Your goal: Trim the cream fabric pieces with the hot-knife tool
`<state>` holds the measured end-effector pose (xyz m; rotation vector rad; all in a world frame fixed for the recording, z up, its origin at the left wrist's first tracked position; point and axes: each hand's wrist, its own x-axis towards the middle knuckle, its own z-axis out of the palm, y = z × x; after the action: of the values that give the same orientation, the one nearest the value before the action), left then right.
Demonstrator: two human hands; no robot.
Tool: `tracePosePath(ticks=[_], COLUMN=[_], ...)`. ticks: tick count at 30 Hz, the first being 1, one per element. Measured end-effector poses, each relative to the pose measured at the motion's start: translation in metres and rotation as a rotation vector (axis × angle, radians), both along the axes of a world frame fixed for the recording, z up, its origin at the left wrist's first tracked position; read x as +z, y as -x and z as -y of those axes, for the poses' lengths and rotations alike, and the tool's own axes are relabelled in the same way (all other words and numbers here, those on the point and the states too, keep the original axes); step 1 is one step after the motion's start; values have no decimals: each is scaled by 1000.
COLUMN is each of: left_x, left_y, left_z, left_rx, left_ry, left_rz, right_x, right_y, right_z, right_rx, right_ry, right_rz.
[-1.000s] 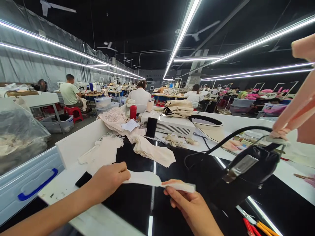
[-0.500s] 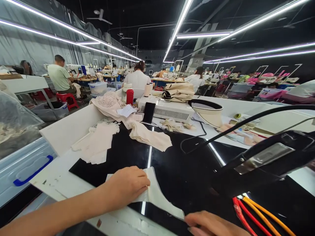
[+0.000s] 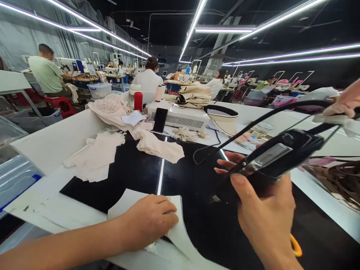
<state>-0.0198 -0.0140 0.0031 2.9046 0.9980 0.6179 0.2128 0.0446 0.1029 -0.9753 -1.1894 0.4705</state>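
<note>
So the left hand [image 3: 149,223] is down at the near edge of the black panel [image 3: 140,172], fingers curled shut on a white fabric piece [image 3: 180,228] that lies across that edge. The right hand [image 3: 266,217] is up over the panel's right side, fingers curving around a black corded tool [image 3: 292,150], but honestly can't tell if it's a proper grip. Cream cloth pieces [image 3: 160,146] sit on the panel's far part, and a phone [image 3: 160,120] stands just beyond it.
</note>
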Motion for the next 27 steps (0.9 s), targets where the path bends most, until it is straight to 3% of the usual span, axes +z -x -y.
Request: tracePosePath(ticks=[4,10,15,20,27], left_x=[2,2,-12,-23,-13], left_y=[-8,-21,-27,-27,-27], left_z=[1,-9,-12,-7,-4], left_rx=[-46,-97,-110,-82,-61], left_ry=[-25,-133,-217,-227,-254], left_rz=[8,-42,-100,-33,26], right_x=[-5,-22,-27,-32,-28], right_y=[25,33,37,40,40], right_z=[-9,-19,-20,-21,-21], right_rx=[53,250,310,363,414], right_ry=[-90,-117,-124,-123,-80], right_rz=[-57,-166,-230,-260,-259])
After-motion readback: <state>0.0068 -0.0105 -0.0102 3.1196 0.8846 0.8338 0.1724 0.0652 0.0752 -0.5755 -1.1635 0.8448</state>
